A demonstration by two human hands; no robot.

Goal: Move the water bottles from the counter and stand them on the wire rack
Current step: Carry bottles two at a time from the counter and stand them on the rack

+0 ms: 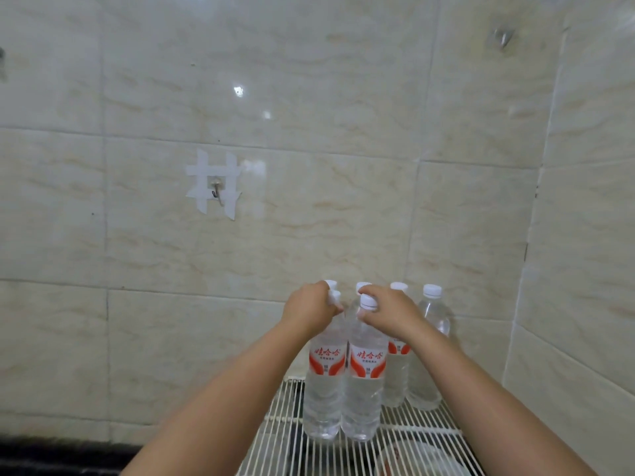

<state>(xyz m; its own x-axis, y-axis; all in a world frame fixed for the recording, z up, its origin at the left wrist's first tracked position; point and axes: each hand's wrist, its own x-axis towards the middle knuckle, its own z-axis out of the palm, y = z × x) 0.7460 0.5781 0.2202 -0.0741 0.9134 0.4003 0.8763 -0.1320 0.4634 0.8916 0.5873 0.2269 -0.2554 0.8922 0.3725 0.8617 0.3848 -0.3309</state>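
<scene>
Bottles of water stood upright on the white wire rack, pushed toward the tiled wall in the corner. Two of them stood at the front, side by side and touching, each with a red and white label. The left hand was curled round the neck of the front left bottle, just under its white cap, fingers wrapped close about it. The right hand gripped the neck of the front right bottle the same way, thumb below the cap and fingers bent over the far side. Both bottles had their bases down on the wires.

Behind that pair more bottles stood in a row. One cap showed just above the left hand, another peeked out between the two hands, and a third bottle stood behind the right wrist with part of its label showing. A label-free bottle stood farthest right, near the side wall, clear all the way down.

On the wall, up and to the left, a small metal hook was fixed under crossed strips of white tape. Something pale and round lay under the rack, too blurred to name. A dark counter edge ran along the lower left.
</scene>
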